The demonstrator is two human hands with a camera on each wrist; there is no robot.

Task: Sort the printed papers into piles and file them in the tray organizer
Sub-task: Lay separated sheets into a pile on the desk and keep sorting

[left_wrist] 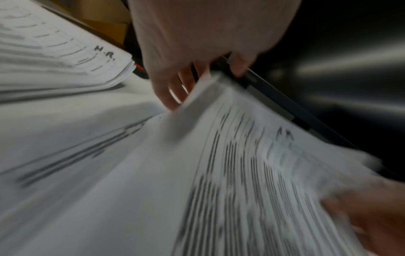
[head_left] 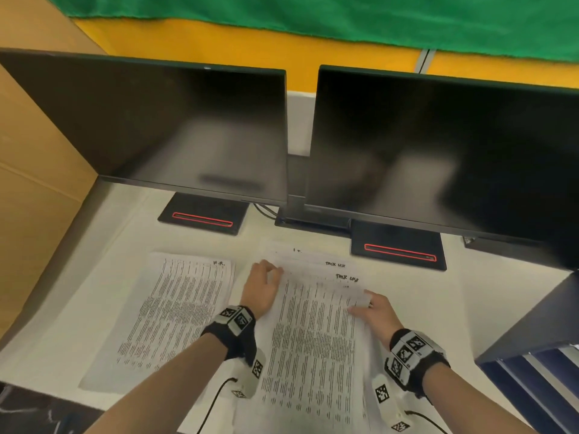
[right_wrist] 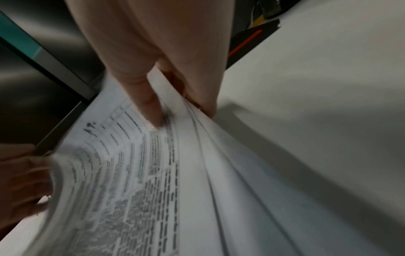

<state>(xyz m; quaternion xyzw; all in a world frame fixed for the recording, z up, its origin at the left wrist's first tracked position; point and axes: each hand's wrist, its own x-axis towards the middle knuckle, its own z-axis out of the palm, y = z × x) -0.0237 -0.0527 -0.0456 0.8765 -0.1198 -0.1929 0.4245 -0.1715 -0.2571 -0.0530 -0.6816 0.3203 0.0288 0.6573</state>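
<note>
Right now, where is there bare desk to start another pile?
Bare desk lies right of the fanned task-list stack, between the right monitor base and the tray organizer. Another patch lies between the H.R. pile and left monitor base. Between the piles is crowded.
</note>
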